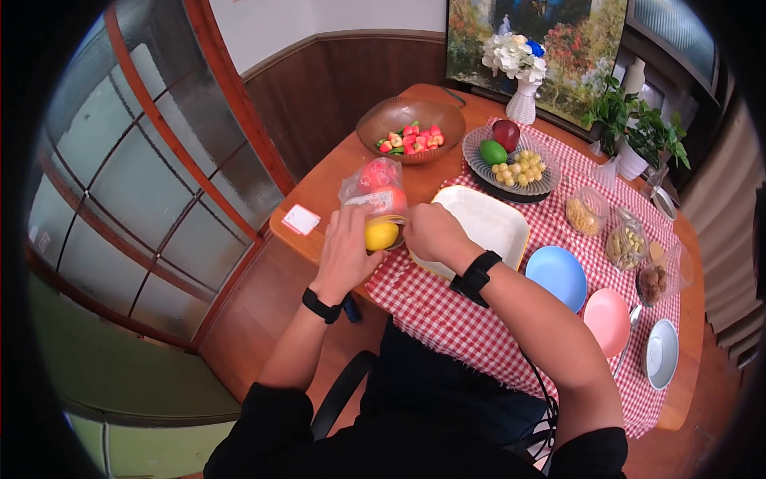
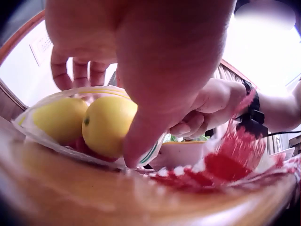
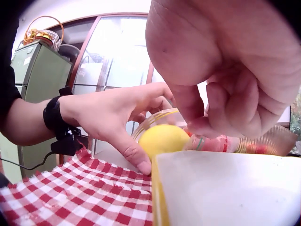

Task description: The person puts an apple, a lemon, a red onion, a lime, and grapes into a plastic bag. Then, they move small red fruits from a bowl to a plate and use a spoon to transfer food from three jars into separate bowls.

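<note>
A clear plastic zip bag (image 1: 384, 199) lies at the table's near left edge, its mouth facing me. Red fruit shows through its far part, and a lemon (image 1: 381, 235) sits at the opening. In the left wrist view a second lemon (image 2: 61, 120) lies beside the first. My left hand (image 1: 343, 246) spans the mouth and holds the bag, thumb at the lower rim by the lemon, fingers over the far side. With curled fingers my right hand (image 1: 437, 233) pinches the bag's right edge. A white tray (image 1: 488, 223) with a yellow rim stands just right of the bag.
Behind the bag stands a brown bowl (image 1: 369, 128) of small red fruit. A glass plate (image 1: 479, 164) holds a mango, grapes and a dark red fruit. Further right are snack jars, a blue plate (image 1: 556, 278), a pink plate (image 1: 606, 322) and a grey bowl (image 1: 661, 354) on checked cloth.
</note>
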`<action>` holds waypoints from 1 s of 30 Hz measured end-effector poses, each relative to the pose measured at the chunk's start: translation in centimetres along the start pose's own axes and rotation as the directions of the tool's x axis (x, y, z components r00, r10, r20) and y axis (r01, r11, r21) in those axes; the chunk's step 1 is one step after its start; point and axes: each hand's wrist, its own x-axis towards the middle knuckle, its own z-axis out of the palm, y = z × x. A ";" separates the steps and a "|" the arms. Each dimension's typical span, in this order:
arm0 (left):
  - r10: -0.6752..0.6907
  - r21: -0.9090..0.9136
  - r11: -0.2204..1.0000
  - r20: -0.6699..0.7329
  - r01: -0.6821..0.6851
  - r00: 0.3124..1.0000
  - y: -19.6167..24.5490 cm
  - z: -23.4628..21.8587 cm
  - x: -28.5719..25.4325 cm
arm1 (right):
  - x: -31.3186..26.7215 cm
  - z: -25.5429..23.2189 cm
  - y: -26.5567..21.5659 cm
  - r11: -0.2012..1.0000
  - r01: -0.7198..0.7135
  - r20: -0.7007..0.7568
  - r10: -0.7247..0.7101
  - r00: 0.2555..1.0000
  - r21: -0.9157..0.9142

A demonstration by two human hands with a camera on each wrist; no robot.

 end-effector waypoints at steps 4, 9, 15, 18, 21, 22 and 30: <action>-0.006 0.037 0.999 0.041 0.005 0.999 0.6 -0.1 0.5 | -0.6 -0.8 -1.0 1.000 -0.015 0.039 0.015 0.999 -0.006; -0.106 0.037 0.994 0.063 0.104 0.992 0.9 -0.4 0.3 | -0.2 -0.3 0.2 1.000 0.021 0.066 -0.020 0.998 -0.016; -0.003 0.016 1.000 -0.009 0.003 1.000 -0.6 -0.2 0.3 | 0.0 0.8 0.5 0.995 0.104 0.030 -0.104 0.994 0.003; 0.000 -0.007 1.000 -0.040 0.000 0.999 -2.4 0.4 0.0 | -0.6 0.4 -0.1 0.991 0.129 0.057 -0.131 0.990 0.041; 0.029 0.021 0.999 -0.074 -0.027 0.997 -1.9 0.4 0.5 | -0.8 0.5 -0.6 0.994 0.104 -0.018 -0.103 0.994 0.032; 0.049 0.063 0.997 -0.124 -0.041 0.991 -1.4 0.1 0.6 | -0.9 0.2 -0.8 0.994 0.103 -0.020 -0.102 0.995 0.033; -0.302 0.034 0.953 -0.004 0.302 0.953 2.5 -1.8 -2.6 | -1.3 0.0 -1.1 0.999 0.044 -0.032 -0.043 0.999 0.017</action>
